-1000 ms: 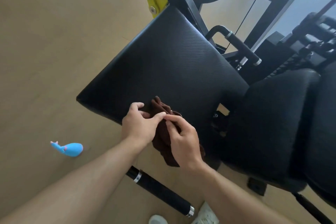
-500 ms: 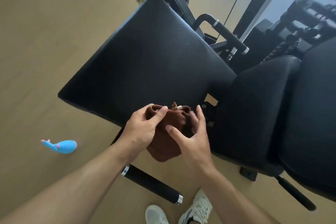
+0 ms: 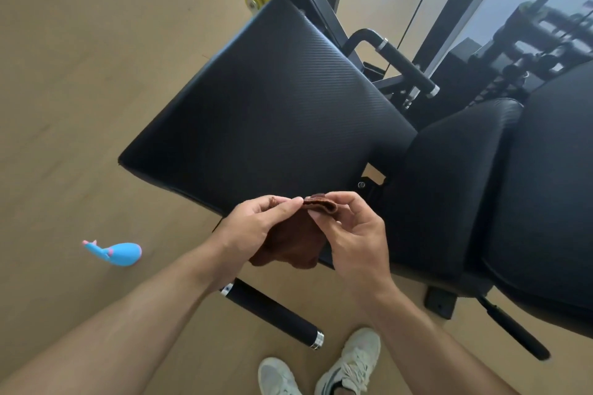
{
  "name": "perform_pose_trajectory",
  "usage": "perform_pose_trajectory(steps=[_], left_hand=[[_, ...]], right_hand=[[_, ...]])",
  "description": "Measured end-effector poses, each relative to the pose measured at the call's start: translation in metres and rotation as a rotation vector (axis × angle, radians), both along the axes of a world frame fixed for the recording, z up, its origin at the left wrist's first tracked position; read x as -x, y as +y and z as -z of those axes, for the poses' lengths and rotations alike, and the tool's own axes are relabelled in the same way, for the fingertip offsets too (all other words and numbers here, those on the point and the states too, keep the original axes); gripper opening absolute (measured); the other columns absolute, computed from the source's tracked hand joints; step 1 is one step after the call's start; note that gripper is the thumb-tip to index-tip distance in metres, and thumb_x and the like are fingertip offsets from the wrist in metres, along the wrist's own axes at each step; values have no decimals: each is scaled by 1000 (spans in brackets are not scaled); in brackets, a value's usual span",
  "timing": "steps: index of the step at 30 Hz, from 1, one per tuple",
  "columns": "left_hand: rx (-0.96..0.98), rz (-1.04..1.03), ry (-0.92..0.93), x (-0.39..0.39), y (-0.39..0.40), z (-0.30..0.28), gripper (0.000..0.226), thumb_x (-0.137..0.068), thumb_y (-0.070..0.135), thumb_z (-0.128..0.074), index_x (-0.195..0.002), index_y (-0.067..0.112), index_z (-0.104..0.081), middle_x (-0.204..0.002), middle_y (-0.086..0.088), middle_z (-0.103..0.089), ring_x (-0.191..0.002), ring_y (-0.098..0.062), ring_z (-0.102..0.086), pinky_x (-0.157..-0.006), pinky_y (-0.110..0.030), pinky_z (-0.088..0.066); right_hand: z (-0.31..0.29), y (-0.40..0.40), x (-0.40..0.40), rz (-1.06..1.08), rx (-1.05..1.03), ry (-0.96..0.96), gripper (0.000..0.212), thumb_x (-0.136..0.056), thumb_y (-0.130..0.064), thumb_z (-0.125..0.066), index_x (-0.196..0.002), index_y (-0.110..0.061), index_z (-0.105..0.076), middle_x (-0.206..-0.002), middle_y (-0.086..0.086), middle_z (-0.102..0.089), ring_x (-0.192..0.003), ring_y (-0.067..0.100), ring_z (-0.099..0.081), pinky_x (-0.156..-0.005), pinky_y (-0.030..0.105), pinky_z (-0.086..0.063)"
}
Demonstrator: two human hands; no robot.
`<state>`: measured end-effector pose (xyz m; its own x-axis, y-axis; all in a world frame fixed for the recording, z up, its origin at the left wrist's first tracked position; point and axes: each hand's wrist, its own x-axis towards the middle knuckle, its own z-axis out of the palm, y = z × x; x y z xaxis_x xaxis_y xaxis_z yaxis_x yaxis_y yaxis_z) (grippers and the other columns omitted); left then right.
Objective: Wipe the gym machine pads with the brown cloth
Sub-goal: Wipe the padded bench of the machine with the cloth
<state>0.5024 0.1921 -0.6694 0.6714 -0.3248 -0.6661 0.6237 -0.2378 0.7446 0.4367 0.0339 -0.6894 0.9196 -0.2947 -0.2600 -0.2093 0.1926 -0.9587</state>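
While the wide pad [image 3: 272, 112] and the seat pad [image 3: 449, 189] beside it lie bare, no wiping is under way; the brown cloth [image 3: 295, 240] is held clear of both, just above the wide pad's near edge.

Changes vs. 1 s ago:
- Cloth: was bunched in a lump against the pad; now lifted and drawn out, w/ its top edge doubled over into a flat fold. Judged: cloth is being folded into a wiping face, so the stroke is not yet begun.
- Left hand [image 3: 256, 224]: top corner of cloth is pinched between thumb and fingers.
- Right hand [image 3: 356, 234]: folded edge is pinched between thumb and forefinger; at 0.5 s ago its fingers were spread open against the cloth.
- View has shifted: shoes [image 3: 321, 365] now seen at bottom.

Not determinable:
- Lower part of cloth is covered by both hands; no. of folds cannot be told.
- Far-right pad is cut off by frame edge.
- Blue toy [image 3: 115, 253] on floor [image 3: 80, 90]: unrelated.
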Motion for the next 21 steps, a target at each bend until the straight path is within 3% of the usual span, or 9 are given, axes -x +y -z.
perform_pose_trajectory(steps=[5,10,13,15,18,21], left_hand=[[-42,-168,-72,-1,-6,3,27,-101,34,-54,-104,22,-78,-102,0,-78,-100,-18,-73,-73,-26,-56],[27,-199,-53,0,-9,1,24,-103,21,-52,-107,20,-76,-104,-7,-77,-103,-25,-73,-86,-39,-59],[129,-292,-2,-1,-20,0,23,-102,16,-52,-112,16,-72,-104,-9,-78,-100,-24,-75,-89,-42,-57],[174,-380,42,-3,-25,1,21,-101,12,-53,-112,14,-71,-101,-9,-79,-93,-21,-76,-82,-38,-58],[208,-492,88,-8,-26,5,20,-99,6,-55,-109,11,-72,-95,-9,-79,-85,-18,-77,-71,-30,-59],[228,-532,122,-11,-23,7,22,-99,4,-55,-112,10,-70,-96,-11,-79,-83,-19,-77,-66,-28,-61]], right_hand=[[-6,0,-5,122,80,-32,14,-98,-5,-63,-104,-10,-75,-94,-2,-78,-91,9,-74,-76,20,-57],[15,-10,-28,241,249,194,11,-96,-38,-68,-105,-44,-70,-104,-1,-69,-97,14,-70,-81,29,-61],[15,-4,-35,208,144,345,39,-87,-48,-76,-118,-34,-56,-102,1,-68,-94,19,-73,-83,41,-63],[8,5,-27,119,120,318,35,-88,-51,-72,-109,-26,-60,-98,0,-73,-90,18,-74,-81,39,-63],[6,16,-4,-112,-15,190,39,-85,-44,-76,-118,-25,-65,-106,-6,-77,-101,11,-74,-80,27,-60],[22,20,8,-262,124,105,65,-84,-16,-83,-139,-34,-54,-124,-12,-72,-119,7,-66,-96,26,-56]])
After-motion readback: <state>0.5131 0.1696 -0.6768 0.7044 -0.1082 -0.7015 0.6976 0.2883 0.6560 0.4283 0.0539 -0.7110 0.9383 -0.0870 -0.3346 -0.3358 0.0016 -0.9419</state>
